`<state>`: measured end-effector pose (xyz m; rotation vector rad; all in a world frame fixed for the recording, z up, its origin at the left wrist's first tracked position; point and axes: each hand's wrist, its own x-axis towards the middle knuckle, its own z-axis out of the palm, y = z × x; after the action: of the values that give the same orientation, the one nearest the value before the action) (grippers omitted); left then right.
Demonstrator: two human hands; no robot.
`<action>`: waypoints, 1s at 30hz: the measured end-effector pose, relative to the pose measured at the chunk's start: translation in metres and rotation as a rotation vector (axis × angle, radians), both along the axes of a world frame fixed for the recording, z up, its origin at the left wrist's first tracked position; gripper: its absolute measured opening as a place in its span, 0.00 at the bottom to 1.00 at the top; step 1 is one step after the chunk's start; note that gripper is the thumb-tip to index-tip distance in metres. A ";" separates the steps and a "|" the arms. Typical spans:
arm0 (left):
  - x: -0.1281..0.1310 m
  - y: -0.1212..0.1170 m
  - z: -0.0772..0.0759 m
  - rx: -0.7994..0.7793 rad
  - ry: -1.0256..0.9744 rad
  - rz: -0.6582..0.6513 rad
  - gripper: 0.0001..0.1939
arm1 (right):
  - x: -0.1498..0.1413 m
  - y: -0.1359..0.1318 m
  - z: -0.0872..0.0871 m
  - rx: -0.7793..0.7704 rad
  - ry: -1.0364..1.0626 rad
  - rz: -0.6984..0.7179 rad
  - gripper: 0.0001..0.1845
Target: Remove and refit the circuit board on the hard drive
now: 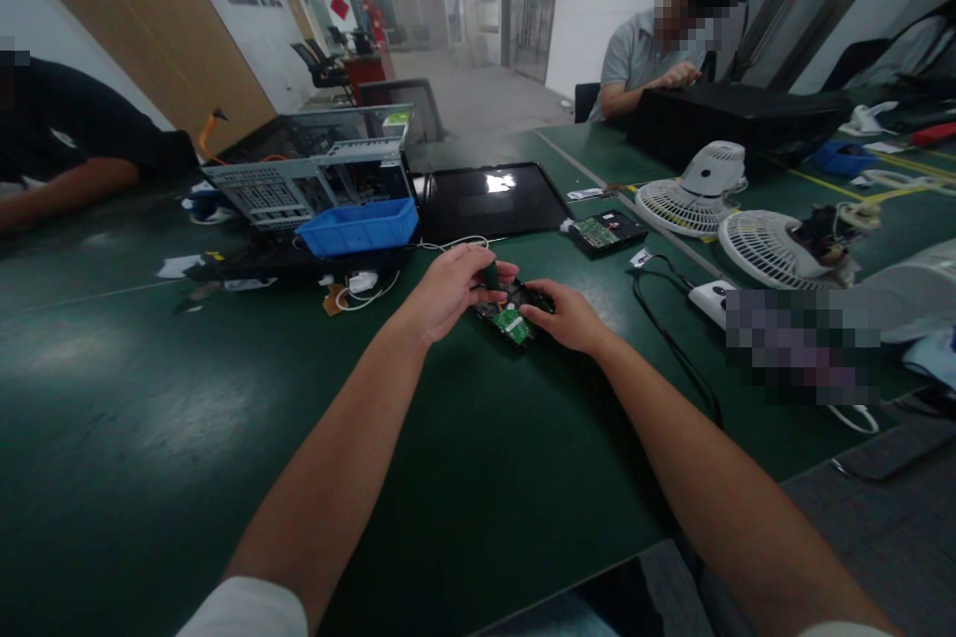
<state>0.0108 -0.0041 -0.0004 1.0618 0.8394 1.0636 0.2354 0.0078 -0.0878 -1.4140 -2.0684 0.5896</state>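
The opened black device [511, 317] lies between the two hands, just right of and below the left hand's fingertips and directly left of the right hand; both hands are about equally near. Its long axis is hard to tell, since the fingers cover its far part, but its green circuit board [514, 326] shows on the near side.

The left hand [457, 291] pinches a dark green handle [491, 276], roughly upright over the device; whether its tip touches anything cannot be seen. The right hand [566, 316] grips the device's right edge, thumb over the near side.

The green counter [448, 478] spreads below both hands. Beyond the left hand stand a blue tray [358, 231] and an open metal case [284, 194]; beyond both hands lies a dark screen [493, 204]. Right of the right hand are a black cable [664, 318] and a white fan [691, 199]. Farther off that way, a person in a grey shirt [642, 60] sits near a pale wall [590, 0].
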 end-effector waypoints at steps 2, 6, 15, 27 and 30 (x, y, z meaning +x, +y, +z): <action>0.000 -0.001 0.001 0.016 0.001 -0.008 0.11 | 0.000 0.000 -0.001 0.000 0.002 0.000 0.24; 0.000 -0.002 0.002 0.080 0.043 -0.026 0.10 | 0.000 0.001 -0.002 -0.002 -0.002 -0.001 0.24; -0.002 -0.002 0.003 0.064 0.058 -0.086 0.11 | 0.000 0.002 -0.004 0.016 -0.008 0.006 0.24; -0.001 0.001 -0.001 0.065 0.058 0.019 0.11 | 0.000 0.000 0.001 -0.005 -0.006 -0.001 0.24; -0.001 0.001 0.000 0.108 0.089 0.008 0.11 | 0.000 0.000 0.000 -0.002 -0.003 -0.005 0.24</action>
<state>0.0100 -0.0031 -0.0003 1.2047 0.8656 1.0853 0.2349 0.0081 -0.0880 -1.4217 -2.0672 0.5883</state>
